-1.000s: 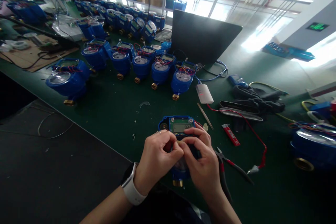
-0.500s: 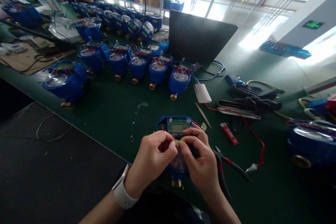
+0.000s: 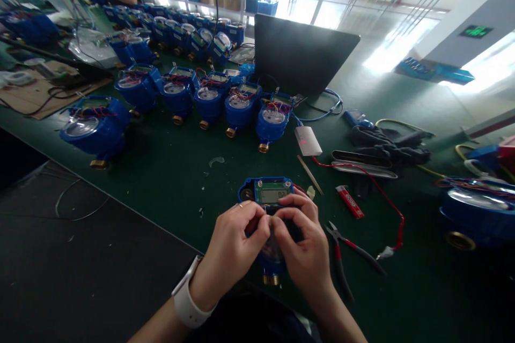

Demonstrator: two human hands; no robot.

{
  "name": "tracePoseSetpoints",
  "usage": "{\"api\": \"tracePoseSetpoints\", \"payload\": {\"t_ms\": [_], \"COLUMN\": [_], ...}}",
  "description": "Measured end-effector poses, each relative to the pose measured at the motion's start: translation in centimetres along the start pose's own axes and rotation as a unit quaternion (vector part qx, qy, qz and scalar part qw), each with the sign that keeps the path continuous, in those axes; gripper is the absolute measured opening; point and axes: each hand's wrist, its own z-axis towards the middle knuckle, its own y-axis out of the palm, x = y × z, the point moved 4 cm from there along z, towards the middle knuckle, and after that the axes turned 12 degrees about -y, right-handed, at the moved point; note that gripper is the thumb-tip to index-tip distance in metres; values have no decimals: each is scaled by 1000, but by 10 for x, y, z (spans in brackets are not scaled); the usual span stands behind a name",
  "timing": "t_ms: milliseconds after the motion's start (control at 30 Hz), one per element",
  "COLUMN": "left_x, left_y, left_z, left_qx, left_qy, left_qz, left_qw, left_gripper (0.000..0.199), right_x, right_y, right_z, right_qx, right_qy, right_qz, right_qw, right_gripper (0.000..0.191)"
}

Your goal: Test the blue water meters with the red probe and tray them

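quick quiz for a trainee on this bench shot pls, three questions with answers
1. Multiple choice: which tool lies beside the bare right hand?
A) a wooden-handled hammer
B) metal pliers with red-and-black handles
C) a yellow tape measure

2. True or false: a white-strapped wristwatch is worn on the left wrist.

3. Fill the gap: the fingertips of the bare left hand and the right hand come together over a blue, round-bodied meter with a brass-coloured end; behind them shows its ____ circuit board with a small display.

Key: 1. B; 2. True; 3. green
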Motion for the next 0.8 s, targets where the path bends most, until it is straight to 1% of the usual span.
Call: {"api": "tracePoseSetpoints", "payload": {"t_ms": [100, 200, 467, 600, 667, 733, 800], "left_x": [-2, -5, -14, -14, -12, -9, -7], "left_y": [2, 4, 5, 4, 4, 3, 3], "left_z": [0, 1, 2, 1, 1, 0, -1], "left_qx": [39, 57, 37, 25, 18, 14, 14], "left_qy": [6, 9, -15, -31, -34, -28, -14], "left_qz": [-17, -30, -76, -95, -106, -107, -96], "left_qw": [999, 998, 996, 995, 994, 994, 995], "left_gripper": [22, 22, 22, 22, 22, 23, 23], "right_x": [0, 0, 2, 1, -1, -2, -2], "right_y": [1, 1, -2, -4, -4, -3, -2], "right_z": [0, 0, -2, -1, -1, -1, -1], "right_qx": [2, 3, 4, -43, -56, -48, -32], "right_qy": [-9, -11, 7, 10, -4, -17, -16], "right_qz": [-3, -2, 12, 35, 26, 4, -10], "right_qw": [1000, 1000, 1000, 998, 998, 999, 999], "right_gripper": [12, 11, 12, 28, 25, 17, 16]}}
